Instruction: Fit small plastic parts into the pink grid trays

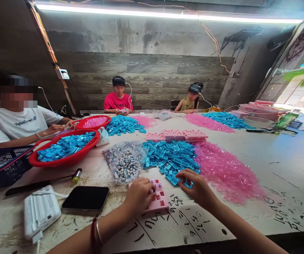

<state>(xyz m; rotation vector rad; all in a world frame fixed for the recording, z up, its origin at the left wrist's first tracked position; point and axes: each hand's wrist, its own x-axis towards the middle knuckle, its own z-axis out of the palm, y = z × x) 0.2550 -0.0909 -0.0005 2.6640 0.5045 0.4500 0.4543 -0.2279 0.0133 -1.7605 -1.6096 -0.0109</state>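
Note:
My left hand [139, 194] rests over the left side of a pink block with square pockets [159, 203]. Its fingers are curled together at the pockets, and whatever they pinch is hidden. Small white-and-purple pieces [156, 183] sit in the block's far pockets. To the right, my right hand [198, 187] is bent at the near edge of a pile of blue translucent plastic pieces [170, 155]. A blue plastic piece [188, 184] shows between its thumb and fingers. Just behind the block lies a clear bag of small white-and-blue parts [127, 164].
Pink clear bits [226, 173] spread at right. Stacked pink blocks [173, 134] stand behind the blue pile. At left are a phone [85, 198], a white power bank [41, 211], a hammer [62, 177] and a red basket [62, 160]. Several people sit around the table.

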